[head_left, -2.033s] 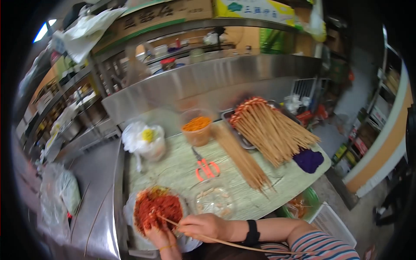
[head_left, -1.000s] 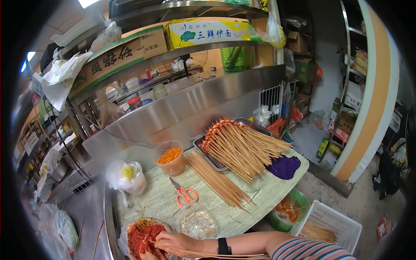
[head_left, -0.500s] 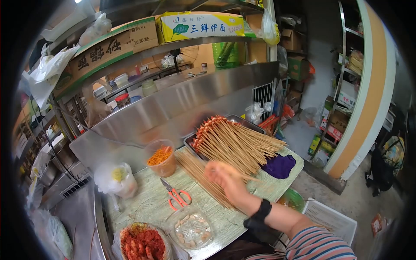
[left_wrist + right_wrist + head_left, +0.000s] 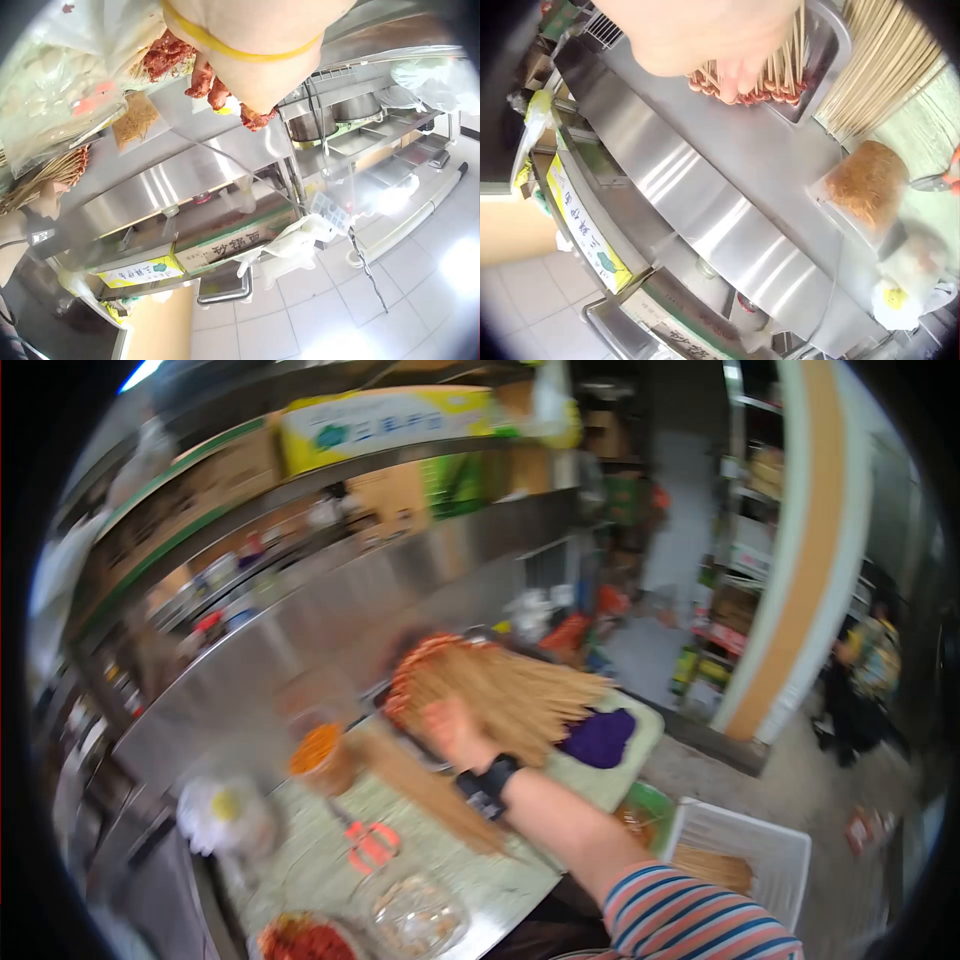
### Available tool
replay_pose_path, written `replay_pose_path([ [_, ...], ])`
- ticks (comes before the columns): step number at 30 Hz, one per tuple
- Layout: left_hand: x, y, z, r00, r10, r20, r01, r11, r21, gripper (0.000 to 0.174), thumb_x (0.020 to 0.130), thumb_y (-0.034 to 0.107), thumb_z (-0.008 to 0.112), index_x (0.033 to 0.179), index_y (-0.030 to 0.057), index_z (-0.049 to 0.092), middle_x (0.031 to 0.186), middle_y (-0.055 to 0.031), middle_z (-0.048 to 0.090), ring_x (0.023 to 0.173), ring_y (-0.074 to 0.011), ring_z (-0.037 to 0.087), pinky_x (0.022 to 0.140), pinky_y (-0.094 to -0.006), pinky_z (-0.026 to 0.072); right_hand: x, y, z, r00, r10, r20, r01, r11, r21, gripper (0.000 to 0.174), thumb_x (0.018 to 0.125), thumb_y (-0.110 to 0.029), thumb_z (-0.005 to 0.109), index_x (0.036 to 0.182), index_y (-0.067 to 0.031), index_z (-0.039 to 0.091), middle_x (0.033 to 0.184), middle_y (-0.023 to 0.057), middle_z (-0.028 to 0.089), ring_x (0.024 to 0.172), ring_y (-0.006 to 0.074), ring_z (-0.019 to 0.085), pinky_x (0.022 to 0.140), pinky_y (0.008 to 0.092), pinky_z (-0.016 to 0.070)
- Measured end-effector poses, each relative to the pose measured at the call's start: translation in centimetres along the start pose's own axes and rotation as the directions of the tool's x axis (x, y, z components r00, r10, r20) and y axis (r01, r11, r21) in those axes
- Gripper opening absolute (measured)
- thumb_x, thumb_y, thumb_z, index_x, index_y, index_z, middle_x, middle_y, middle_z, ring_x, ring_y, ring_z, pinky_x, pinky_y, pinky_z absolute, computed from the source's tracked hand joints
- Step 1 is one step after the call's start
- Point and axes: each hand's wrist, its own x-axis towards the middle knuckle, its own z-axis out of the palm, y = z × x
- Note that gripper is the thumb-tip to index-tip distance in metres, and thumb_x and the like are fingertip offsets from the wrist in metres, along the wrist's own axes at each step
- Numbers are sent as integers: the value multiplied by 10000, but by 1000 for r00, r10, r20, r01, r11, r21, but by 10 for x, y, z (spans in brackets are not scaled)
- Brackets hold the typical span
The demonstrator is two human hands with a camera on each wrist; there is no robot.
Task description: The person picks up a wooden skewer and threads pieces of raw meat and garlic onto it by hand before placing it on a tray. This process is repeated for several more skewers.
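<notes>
My right hand (image 4: 455,732) lies over the heap of bamboo skewers (image 4: 520,700), whose tips carry small red-coated pieces. In the right wrist view its fingers (image 4: 742,75) reach down onto those tips, looking extended; the palm hides part of the heap. A metal tray (image 4: 832,67) sits under the skewers. My left hand (image 4: 251,86), seen only in its own wrist view, has red paste on its fingertips (image 4: 217,94) and nothing visible between them. Close beside it is the red paste mixture (image 4: 161,56), also in the bowl at the head view's bottom edge.
Bare skewers (image 4: 425,790) lie beside the tray. Around them are a tub of orange shreds (image 4: 322,758), orange-handled scissors (image 4: 372,847), a clear dish (image 4: 418,915), a white bag (image 4: 228,815) and a purple cloth (image 4: 598,738). A steel splashback (image 4: 300,630) stands behind.
My right hand has left the red paste bowl with a skewer and moved across to the heap on the tray. My left hand has dropped out of the head view, which has swung right.
</notes>
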Motion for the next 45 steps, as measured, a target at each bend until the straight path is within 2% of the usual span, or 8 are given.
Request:
replay_pose_path([
  [1,5,-12,25,996,-29,81,32,999,-34,411,905,136,512,1300,63,423,1317,-104,467,1181,-253,455,948,-378,424,-12,-3,9,993,105,-51,-100,990,98,346,929,-392,482,946,-61,581,907,83,632,804,177,579,764,291,488],
  [7,2,-49,136,904,-85,420,162,975,-152,405,908,137,506,1297,58,427,1311,-107,473,1166,-252,467,931,-369,431,-92,7,37,946,245,214,-12,684,-729,100,753,-100,562,735,-52,648,627,53,607,554,171,584,475,326,445],
  [9,-3,-48,158,877,-72,476,176,968,-177,403,909,137,504,1296,56,428,1309,-108,476,1161,-251,472,925,-366,433,-89,41,13,884,129,448,463,-126,-877,103,700,-31,556,718,-11,656,652,159,622,618,299,627,529,394,489],
  [14,-6,-36,187,837,-27,547,171,962,-214,398,911,138,500,1294,51,431,1304,-110,481,1148,-250,482,911,-359,439,-121,31,24,912,196,361,411,-412,-813,128,690,11,547,751,35,657,766,251,625,738,397,633,618,439,516],
  [20,-2,-15,203,810,34,586,141,958,-250,392,914,139,494,1291,46,434,1298,-113,488,1132,-249,495,893,-350,445,-123,11,35,977,83,196,213,-339,-916,162,732,8,536,821,37,669,834,243,645,790,382,643,653,433,522],
  [31,-12,16,229,760,96,643,132,946,-297,383,919,140,483,1286,36,441,1287,-118,500,1103,-246,519,862,-333,458,-134,-23,45,959,66,274,282,-224,-933,148,736,-17,530,768,65,649,765,246,641,721,343,657,616,416,521],
  [36,-18,28,245,738,125,663,132,937,-323,379,922,141,478,1283,32,444,1281,-120,506,1090,-245,530,847,-326,464,-146,-54,64,873,475,110,167,-80,-983,205,729,-22,461,778,39,650,701,244,629,549,332,645,500,413,519],
  [45,-21,35,258,727,118,676,159,929,-333,373,926,142,469,1279,23,449,1272,-125,516,1067,-243,549,821,-312,474,-143,-60,77,861,222,458,409,233,-882,128,736,11,411,728,14,539,524,180,561,407,261,598,343,351,459],
])
